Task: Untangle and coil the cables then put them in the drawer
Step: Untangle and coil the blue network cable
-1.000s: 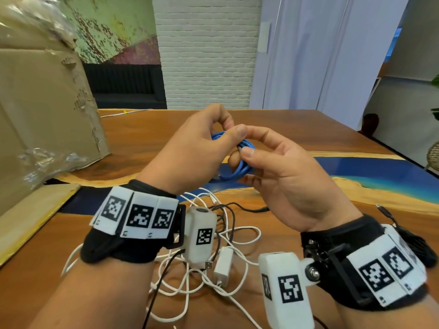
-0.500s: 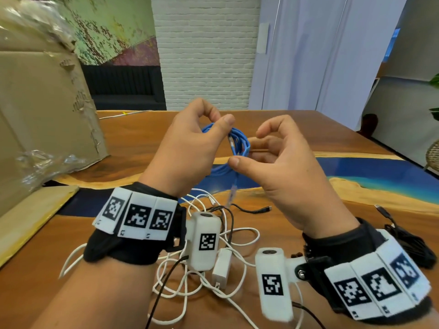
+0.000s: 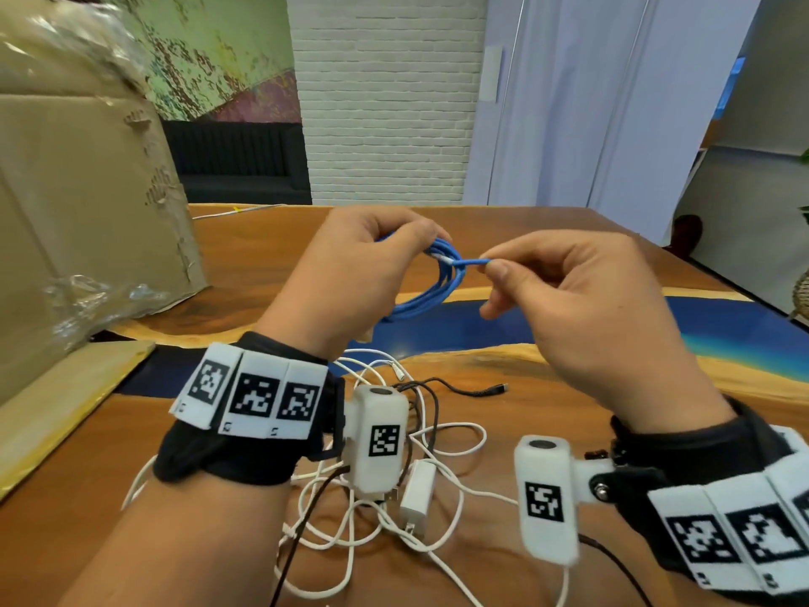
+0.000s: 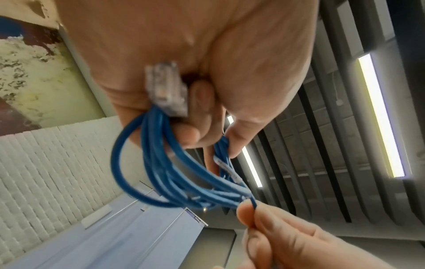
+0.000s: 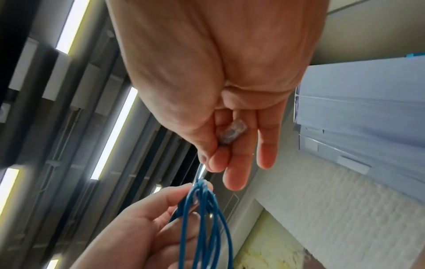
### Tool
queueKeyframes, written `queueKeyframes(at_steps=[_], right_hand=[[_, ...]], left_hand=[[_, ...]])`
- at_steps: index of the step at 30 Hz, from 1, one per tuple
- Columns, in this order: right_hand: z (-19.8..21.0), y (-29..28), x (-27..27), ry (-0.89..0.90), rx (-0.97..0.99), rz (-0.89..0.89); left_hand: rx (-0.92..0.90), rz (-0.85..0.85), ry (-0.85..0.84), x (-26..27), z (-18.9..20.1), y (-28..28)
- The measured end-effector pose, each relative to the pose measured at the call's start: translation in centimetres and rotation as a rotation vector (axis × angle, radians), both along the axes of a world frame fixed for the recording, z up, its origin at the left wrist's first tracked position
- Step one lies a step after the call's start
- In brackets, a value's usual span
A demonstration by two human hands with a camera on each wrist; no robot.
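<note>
A blue network cable [image 3: 431, 295] hangs in a small coil above the table. My left hand [image 3: 363, 273] grips the coil's top [image 4: 161, 163], and a clear plug [image 4: 164, 89] lies against its palm. My right hand [image 3: 569, 295] pinches the cable's free end [image 3: 475, 261] between thumb and forefinger, pulled out sideways from the coil. The other clear plug [image 5: 232, 133] sits inside the right hand's fingers. A tangle of white cables [image 3: 442, 449] and a black cable [image 3: 464, 387] lies on the table below my wrists. No drawer is in view.
A white charger block [image 3: 418, 492] sits in the tangle. A big cardboard box [image 3: 83, 221] stands at the left with a flat cardboard sheet [image 3: 57, 400] before it. Another black cable bundle [image 3: 613, 562] trails at the right. The wooden table [image 3: 262, 265] has a blue resin strip.
My hands have moved apart. The right hand has drawn the blue cable's end out to the right, away from the coil held by the left hand.
</note>
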State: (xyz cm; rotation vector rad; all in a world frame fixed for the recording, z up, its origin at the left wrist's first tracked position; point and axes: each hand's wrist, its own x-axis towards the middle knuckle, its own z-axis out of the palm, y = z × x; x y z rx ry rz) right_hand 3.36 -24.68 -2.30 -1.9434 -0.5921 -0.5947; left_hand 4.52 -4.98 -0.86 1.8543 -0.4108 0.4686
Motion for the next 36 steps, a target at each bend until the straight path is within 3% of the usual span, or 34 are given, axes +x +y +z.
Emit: queueKeyframes(at_steps=[6,11,14,17,23,30,33,36], right_hand=[[-0.4,-0.3,0.4,-0.092,0.025,-0.041],[-1.9,0.8,1.3,-0.198,-0.069,-0.147],[-2.3,1.4,1.1,-0.102,0.105,-0.040],[-2.2,2.1,0.7,0.131,0.342,0.144],[-1.0,2.3,-0.4,0.445,0.636,0.507],[-1.9,3.1,0.0,0.285,0.509,0.262],[-1.7,3.1,-0.2,0.322,0.507,0.307],[-1.2,3.2,-0.6,0.463,0.529,0.480]], left_hand=[[-0.188,-0.129,0.187,-0.6,0.6,-0.2],[-0.311,-0.205,0.213,-0.8,0.5,-1.0],[-0.347,-0.234,0.205,-0.8,0.2,-1.7],[-0.363,-0.208,0.147,-0.7,0.1,-2.4],[-0.277,-0.107,-0.009,-0.1,-0.2,-1.7],[-0.069,-0.056,-0.188,0.0,-0.3,-1.2],[-0.056,-0.028,-0.226,-0.3,0.1,-0.8],[-0.110,-0.069,-0.205,-0.5,0.3,-0.6]])
